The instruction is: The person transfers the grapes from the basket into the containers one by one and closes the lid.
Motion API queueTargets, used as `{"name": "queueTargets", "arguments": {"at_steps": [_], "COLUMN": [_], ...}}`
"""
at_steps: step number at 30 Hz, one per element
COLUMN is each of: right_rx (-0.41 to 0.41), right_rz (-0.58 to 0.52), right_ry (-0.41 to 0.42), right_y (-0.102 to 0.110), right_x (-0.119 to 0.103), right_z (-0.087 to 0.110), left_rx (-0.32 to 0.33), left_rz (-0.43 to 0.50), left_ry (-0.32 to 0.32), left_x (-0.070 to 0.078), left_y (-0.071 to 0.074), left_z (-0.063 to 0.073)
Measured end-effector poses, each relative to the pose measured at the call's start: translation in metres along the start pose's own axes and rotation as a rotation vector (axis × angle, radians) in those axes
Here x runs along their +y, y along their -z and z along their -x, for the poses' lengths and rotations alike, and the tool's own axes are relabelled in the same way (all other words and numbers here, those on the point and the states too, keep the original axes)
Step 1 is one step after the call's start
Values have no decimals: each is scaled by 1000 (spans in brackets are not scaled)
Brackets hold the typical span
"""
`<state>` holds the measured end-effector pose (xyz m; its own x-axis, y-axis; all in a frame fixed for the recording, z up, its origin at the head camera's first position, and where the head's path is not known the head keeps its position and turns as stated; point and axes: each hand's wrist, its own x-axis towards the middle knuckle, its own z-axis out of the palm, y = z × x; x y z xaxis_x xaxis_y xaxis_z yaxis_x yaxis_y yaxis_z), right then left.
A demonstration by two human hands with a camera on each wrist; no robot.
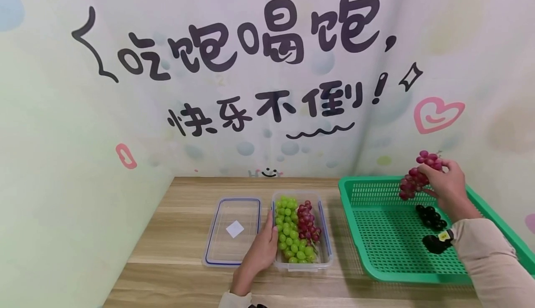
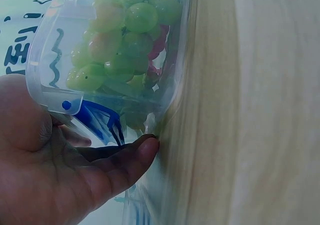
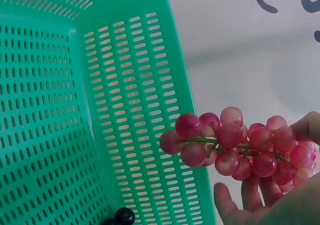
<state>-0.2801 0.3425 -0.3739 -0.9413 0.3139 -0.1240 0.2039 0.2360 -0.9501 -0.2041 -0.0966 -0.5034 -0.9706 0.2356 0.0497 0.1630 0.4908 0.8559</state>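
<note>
Above the far part of the green basket [image 1: 363,247], my right hand [image 1: 449,187] holds up a bunch of red grapes [image 1: 411,182]. In the right wrist view the bunch [image 3: 230,145] stretches out past the fingers, overlapping the basket wall [image 3: 145,75]. My left hand [image 1: 261,247] rests against the left side of a clear plastic container [image 1: 326,247], beside a blue-edged latch [image 2: 100,122]. Inside the container, green grapes [image 1: 288,229] fill the left side and a bunch of red grapes [image 1: 307,222] lies at the right.
Left of the container lies its clear lid [image 1: 215,238] with a blue seal and a white square label [image 1: 235,229]. Black grapes [image 1: 430,217] sit on the basket floor below my right hand. A printed wall [image 1: 251,159] stands behind the wooden table [image 1: 167,247].
</note>
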Motion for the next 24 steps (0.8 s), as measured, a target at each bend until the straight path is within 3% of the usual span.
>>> {"name": "queueTargets", "arguments": {"at_steps": [24], "right_rx": [-40], "right_rz": [33], "right_ry": [75], "right_y": [-17], "right_x": [-10], "right_z": [4], "left_rx": [-5], "left_rz": [9], "left_ry": [-6], "left_x": [2], "left_y": [1], "left_z": [1]}}
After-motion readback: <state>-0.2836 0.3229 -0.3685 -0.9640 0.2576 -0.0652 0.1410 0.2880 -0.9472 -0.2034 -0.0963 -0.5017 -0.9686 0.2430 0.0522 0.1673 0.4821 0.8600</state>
